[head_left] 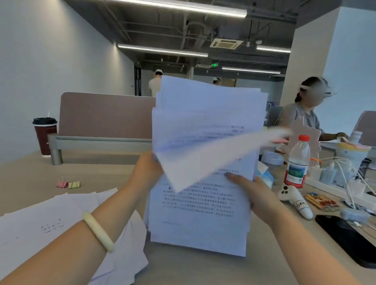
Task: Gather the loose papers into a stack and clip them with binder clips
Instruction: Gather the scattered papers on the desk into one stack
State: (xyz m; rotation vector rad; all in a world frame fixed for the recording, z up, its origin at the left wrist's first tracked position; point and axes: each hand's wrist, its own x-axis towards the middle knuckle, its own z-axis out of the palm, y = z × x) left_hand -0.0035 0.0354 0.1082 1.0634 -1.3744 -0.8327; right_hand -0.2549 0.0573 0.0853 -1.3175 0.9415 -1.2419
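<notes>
Head cam: left hand (146, 170) and right hand (255, 196) pinch the paper stack (200, 209) upright, probably to square edges; binder clips (68, 184) wait far left.

Both forearms reach up and forward from the bottom of the view, the left from about seven o'clock, the right from about five o'clock. The left hand (146, 173) is raised, wrist bent back, its fingers hidden behind what it grips. The right hand (256, 198) sits at three o'clock of the left, thumb pressed flat and pointing toward nine o'clock.
</notes>
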